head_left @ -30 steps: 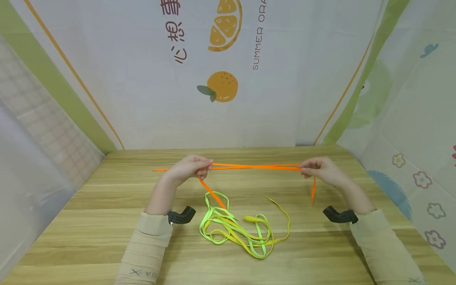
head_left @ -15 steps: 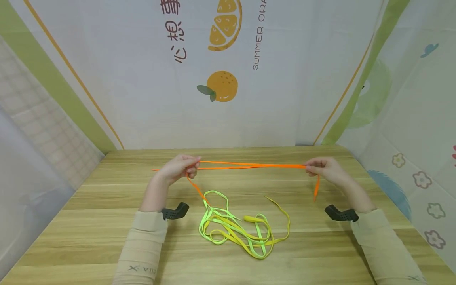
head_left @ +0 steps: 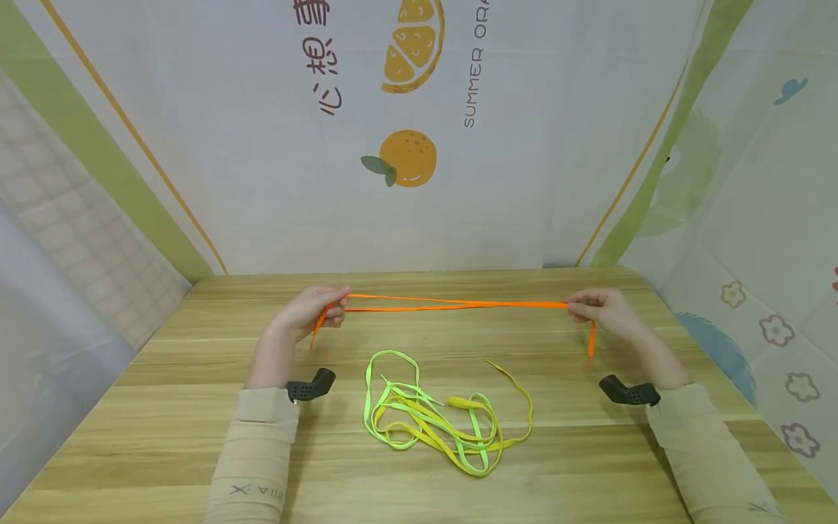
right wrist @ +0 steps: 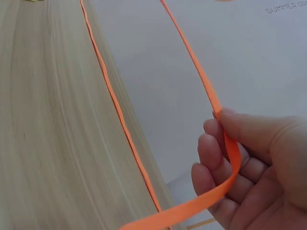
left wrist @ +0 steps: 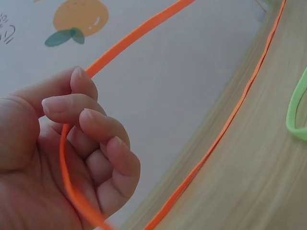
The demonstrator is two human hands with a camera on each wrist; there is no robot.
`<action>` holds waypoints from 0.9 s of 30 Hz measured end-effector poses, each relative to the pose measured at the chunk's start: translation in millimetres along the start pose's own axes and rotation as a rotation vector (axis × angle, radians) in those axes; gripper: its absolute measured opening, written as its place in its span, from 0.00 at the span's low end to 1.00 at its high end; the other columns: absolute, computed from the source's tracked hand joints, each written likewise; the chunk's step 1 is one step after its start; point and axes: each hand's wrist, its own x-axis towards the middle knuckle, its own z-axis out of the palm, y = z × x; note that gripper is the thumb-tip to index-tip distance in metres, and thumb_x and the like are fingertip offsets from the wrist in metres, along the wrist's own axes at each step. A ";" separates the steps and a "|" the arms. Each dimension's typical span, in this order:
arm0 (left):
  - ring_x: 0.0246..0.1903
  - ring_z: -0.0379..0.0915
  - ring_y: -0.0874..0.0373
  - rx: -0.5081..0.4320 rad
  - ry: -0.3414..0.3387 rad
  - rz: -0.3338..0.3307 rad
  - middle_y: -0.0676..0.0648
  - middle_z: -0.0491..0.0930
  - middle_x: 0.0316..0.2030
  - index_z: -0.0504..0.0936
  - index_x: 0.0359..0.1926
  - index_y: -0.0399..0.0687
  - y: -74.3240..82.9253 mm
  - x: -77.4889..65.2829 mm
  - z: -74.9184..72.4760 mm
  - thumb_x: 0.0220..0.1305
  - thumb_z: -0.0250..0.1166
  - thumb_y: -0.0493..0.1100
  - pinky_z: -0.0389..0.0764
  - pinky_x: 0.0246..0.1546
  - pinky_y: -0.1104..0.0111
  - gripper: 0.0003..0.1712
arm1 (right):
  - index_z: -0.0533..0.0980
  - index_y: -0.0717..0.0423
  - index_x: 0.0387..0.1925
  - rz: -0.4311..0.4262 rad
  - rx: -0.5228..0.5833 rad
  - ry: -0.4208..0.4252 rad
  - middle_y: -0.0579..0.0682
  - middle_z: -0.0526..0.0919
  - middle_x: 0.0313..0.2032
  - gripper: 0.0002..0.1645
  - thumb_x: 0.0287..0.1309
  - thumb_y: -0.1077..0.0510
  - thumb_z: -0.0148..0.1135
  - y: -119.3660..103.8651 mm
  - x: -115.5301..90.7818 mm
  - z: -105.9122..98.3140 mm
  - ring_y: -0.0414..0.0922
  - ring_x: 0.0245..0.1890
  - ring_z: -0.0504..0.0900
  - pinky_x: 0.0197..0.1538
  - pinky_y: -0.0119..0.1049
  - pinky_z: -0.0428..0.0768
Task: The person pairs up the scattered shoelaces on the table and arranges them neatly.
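A flat orange shoelace [head_left: 406, 298] stretches level between my two hands above the table. My left hand [head_left: 306, 314] pinches it between thumb and index finger, and a short tail hangs down past the palm. On the other side my right hand [head_left: 604, 313] pinches it between thumb and fingers, its tail [right wrist: 192, 207] dangling below. A second orange strand [left wrist: 228, 122] lies along the table beneath; whether it is a separate lace I cannot tell. Nearer to me, a green shoelace [head_left: 393, 353] and a yellow shoelace [head_left: 529, 407] lie loosely tangled together.
The wooden table [head_left: 164, 437] reaches back to a white printed cloth [head_left: 262, 182] hanging behind it. Patterned cloth also hangs at the left and right sides. A black wrist mount [head_left: 310, 386] sits on each forearm.
My left hand has moved left with the orange lace, drawing its tail off the tangle so it now hangs free. The right hand has shifted slightly right. The green lace moved slightly.
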 end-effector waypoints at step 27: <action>0.21 0.63 0.57 -0.084 0.081 -0.071 0.51 0.61 0.16 0.73 0.28 0.44 -27.8 -13.6 -37.6 0.67 0.49 0.48 0.67 0.23 0.69 0.15 | 0.73 0.70 0.46 0.120 0.075 0.113 0.47 0.82 0.34 0.21 0.57 0.56 0.58 33.1 -4.3 -16.6 0.40 0.32 0.81 0.38 0.34 0.77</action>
